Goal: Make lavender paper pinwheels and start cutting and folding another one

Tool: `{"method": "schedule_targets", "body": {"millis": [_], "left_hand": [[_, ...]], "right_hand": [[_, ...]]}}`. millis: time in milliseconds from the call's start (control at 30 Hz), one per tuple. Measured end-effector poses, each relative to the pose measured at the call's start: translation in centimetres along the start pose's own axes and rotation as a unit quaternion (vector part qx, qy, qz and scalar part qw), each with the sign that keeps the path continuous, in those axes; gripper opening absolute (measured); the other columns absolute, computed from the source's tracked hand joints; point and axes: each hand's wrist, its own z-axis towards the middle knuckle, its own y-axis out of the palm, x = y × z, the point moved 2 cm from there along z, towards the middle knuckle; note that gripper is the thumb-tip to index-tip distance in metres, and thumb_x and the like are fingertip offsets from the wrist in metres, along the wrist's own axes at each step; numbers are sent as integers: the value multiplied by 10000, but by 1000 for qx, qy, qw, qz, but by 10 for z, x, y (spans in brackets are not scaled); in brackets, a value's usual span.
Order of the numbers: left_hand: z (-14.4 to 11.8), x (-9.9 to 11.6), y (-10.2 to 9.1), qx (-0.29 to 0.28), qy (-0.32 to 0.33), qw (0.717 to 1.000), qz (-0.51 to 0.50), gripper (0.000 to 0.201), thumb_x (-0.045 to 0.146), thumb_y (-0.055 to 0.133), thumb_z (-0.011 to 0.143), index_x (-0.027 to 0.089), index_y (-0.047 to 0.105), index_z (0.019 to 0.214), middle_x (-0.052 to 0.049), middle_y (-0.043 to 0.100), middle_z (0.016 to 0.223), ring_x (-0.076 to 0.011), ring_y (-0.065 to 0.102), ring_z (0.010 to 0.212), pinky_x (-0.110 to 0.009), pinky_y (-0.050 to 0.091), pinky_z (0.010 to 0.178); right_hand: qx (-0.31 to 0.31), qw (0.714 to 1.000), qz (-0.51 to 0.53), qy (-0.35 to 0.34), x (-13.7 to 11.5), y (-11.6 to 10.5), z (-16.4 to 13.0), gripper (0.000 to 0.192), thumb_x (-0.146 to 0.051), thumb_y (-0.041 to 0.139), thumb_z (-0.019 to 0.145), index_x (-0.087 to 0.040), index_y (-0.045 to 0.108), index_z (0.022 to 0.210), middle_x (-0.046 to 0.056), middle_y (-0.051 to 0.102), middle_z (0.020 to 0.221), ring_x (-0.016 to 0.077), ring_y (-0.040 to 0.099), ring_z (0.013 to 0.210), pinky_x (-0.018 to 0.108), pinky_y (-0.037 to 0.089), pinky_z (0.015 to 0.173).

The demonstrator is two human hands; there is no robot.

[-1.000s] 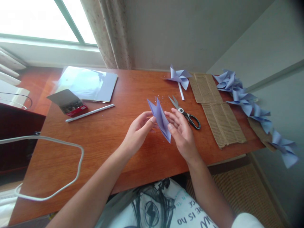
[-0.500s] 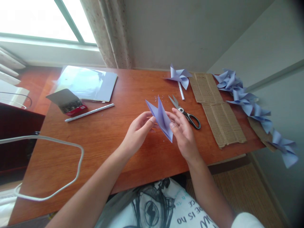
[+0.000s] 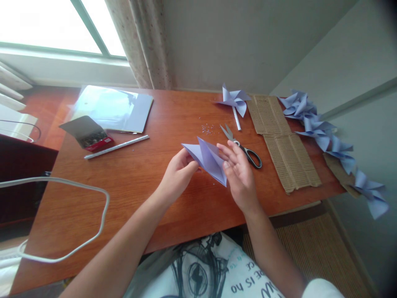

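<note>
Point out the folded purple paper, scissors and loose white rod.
Folded purple paper (image 3: 211,158): head view, on its raised flap.
Scissors (image 3: 245,150): head view, on the black handle.
Loose white rod (image 3: 116,147): head view, midway along its length.

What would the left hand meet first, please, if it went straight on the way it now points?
The left hand would likely meet the folded paper it holds first; beyond, small bits lie roughly in line, though depth is unclear.

The wooden table (image 3: 124,182) over there carries a glossy packet (image 3: 141,114), an open box (image 3: 101,143) and a pale stick (image 3: 116,147) at one end; farther along lie scissors (image 3: 245,150), tiny bits (image 3: 207,129), a pinwheel (image 3: 233,99) and corrugated cardboard (image 3: 288,161).
</note>
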Motion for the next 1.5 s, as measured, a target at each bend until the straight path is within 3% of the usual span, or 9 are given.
{"method": "schedule_targets", "body": {"millis": [167,300,433,533,667,800,967,1200,1500], "left_hand": [[-1,1,0,-2,-9,1000,-28,261,264,745,789,161,697,1024,-60,773,962,-186,687,805,-286,536,750],[0,-2,-1,-12,9,1000,-10,208,323,725,830,163,735,962,-56,770,917,-182,680,773,-290,531,751],[-2,-5,-3,3,78,988,130,132,237,632,857,173,746,878,-24,741,799,-179,647,712,-289,508,720],[-6,-4,-3,24,137,953,271,158,176,582,856,182,732,807,-16,716,739,-180,640,688,-278,468,690],[-9,-1,-3,42,174,922,343,161,163,577,855,180,717,778,-12,708,721,-165,626,662,-261,434,663],[-7,-1,-3,33,151,950,273,170,201,564,888,164,720,831,-4,688,708,-140,590,630,-239,446,630],[-3,3,-5,36,80,991,98,162,246,617,879,150,746,898,-30,751,826,-161,662,703,-248,529,681],[0,5,-9,39,24,999,18,186,248,651,863,155,781,957,-43,776,903,-171,696,752,-258,552,706],[2,4,-10,39,-3,999,-35,165,245,722,799,150,781,921,-57,781,902,-204,707,797,-273,540,694]], "right_hand": [[-10,995,-76,-69,-3,4,-4,578,-305,518,1007,-313,325,1552,102,460,1581,265,510,1414,490,500,1128],[-29,984,-138,-108,-7,5,-5,662,-200,527,971,-336,290,1574,80,408,1614,271,456,1453,497,518,1110],[-45,963,-235,-125,-9,7,-5,749,-125,551,904,-344,298,1574,61,330,1656,300,319,1533,585,382,1209],[-39,956,-255,-137,-16,8,-5,783,-104,566,877,-350,295,1569,61,300,1662,313,277,1549,602,320,1240],[-18,956,-251,-151,-29,7,-6,564,-152,602,897,-310,480,1424,97,394,1597,310,374,1499,574,338,1234],[9,958,-228,-175,-30,-1,-5,363,-216,657,890,-268,578,1241,122,521,1495,320,503,1394,560,440,1152],[19,954,-212,-212,-22,-14,-5,391,-175,700,852,-261,591,1217,118,653,1334,305,610,1256,531,492,1084],[-42,937,-259,-229,-23,-32,-6,466,-138,700,850,-270,600,1286,113,657,1351,295,610,1270,526,484,1101],[-36,931,-299,-208,-19,-35,-5,460,-74,596,874,-229,617,1307,106,682,1311,256,621,1253,468,472,1134]]}}
